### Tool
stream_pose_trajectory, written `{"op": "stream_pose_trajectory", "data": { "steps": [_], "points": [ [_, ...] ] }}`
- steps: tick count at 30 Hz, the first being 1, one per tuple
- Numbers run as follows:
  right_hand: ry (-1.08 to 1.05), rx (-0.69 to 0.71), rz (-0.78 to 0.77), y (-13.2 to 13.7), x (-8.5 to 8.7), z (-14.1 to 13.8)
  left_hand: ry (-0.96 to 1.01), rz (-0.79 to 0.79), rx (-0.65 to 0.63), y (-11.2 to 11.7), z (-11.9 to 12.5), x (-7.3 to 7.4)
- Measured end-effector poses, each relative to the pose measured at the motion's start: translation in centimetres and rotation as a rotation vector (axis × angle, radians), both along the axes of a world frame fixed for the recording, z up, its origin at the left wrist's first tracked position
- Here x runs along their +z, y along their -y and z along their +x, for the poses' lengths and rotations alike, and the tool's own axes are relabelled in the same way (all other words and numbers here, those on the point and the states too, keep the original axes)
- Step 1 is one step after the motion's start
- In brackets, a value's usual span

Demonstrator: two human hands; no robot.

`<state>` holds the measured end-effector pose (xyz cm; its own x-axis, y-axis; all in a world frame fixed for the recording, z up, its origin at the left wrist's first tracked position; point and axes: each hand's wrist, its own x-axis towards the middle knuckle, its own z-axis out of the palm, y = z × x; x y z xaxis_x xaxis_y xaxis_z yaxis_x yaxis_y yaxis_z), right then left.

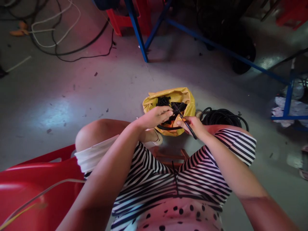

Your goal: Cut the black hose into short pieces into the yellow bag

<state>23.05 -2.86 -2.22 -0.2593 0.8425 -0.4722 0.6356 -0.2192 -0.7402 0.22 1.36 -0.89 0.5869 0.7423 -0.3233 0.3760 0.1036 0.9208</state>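
- My right hand (194,125) gripped the scissors (189,126), their blades angled up-left over the open yellow bag (189,96).
- My left hand (160,115) was curled above the bag's left side; I couldn't tell what it held.
- Black cut pieces (163,101) lay in the bag, just beyond my fingers.
- The coiled black cable (220,116) lay right of both hands.

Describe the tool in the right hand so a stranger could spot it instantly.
Find the open yellow bag in front of the striped clothing. Over its right side, the right hand holds the tool, slanting from the opening back toward the person. Orange between dark ends, it stands apart from the small black pieces inside.
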Motion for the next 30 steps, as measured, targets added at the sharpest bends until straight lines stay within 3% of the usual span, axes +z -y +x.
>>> {"op": "stream_pose_trajectory", "data": {
  "steps": [7,22,30],
  "points": [
    [-0.027,0.059,-0.031,-0.2,0.2,0.1,-0.029,0.013,-0.04,0.1,0.1,-0.5],
    [0.052,-0.026,-0.008,-0.5,0.0,0.2,0.069,-0.08,0.13,0.5,0.5,-0.6],
    [-0.01,-0.059,0.007,-0.1,-0.8,0.1,0.217,-0.347,0.387,0.5,1.1,-1.0]
  ]
}}
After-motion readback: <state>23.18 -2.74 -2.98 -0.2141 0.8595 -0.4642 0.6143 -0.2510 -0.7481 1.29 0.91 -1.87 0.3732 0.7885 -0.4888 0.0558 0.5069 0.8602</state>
